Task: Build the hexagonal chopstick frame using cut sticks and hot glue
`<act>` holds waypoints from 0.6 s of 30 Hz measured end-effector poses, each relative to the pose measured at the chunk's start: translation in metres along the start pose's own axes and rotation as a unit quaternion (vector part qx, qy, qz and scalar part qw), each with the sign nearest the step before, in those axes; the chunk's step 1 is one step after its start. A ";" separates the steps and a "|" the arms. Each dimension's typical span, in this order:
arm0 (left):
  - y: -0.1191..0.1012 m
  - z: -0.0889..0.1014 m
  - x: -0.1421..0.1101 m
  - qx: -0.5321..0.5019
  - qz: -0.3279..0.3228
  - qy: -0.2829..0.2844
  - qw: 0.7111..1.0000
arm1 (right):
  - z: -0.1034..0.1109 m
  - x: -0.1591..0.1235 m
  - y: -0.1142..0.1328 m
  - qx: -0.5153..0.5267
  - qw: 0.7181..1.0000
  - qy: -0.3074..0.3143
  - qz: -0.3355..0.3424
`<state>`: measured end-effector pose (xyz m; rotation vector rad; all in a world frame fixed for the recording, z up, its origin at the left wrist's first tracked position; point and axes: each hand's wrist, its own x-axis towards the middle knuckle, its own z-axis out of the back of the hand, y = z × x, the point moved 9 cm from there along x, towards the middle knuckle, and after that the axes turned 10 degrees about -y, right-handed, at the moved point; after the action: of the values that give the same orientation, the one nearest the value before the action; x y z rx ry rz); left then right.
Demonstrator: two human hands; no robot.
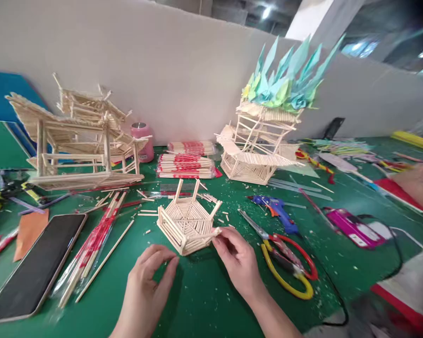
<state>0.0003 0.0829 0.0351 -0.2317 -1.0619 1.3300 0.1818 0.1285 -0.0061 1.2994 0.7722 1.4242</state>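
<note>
Left hand (151, 277) curls loosely open near a hexagonal wooden frame (187, 219), right hand (238, 263) pinching a pale stick (216, 232).

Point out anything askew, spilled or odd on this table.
Untidy: loose short stick pieces litter the green tabletop around the hexagonal stick frame. Its posts lean at differing angles, so look askew. Nothing looks plainly broken.

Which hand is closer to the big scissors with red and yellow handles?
The right hand. It is just left of the scissors, fingers at the little stick frame. The left hand is farther left, past the right hand.
</note>
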 end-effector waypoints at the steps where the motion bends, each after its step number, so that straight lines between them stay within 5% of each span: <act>1: 0.001 0.000 -0.002 0.006 0.003 0.004 1.000 | 0.000 -0.001 0.000 -0.001 1.000 0.000 -0.003; 8: -0.004 0.007 -0.006 0.056 -0.035 0.006 0.998 | -0.001 -0.005 0.000 -0.010 1.000 0.003 -0.014; 13: -0.020 0.013 0.001 0.066 -0.105 -0.042 0.991 | 0.004 -0.008 0.001 -0.013 1.000 -0.019 -0.012; 18: -0.023 0.008 0.006 0.052 -0.079 -0.089 0.992 | 0.027 -0.006 0.047 -0.096 0.981 -0.100 0.137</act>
<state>0.0088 0.0779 0.0578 0.0499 -1.1320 1.2757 0.1955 0.1054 0.0416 1.4088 0.3206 1.5139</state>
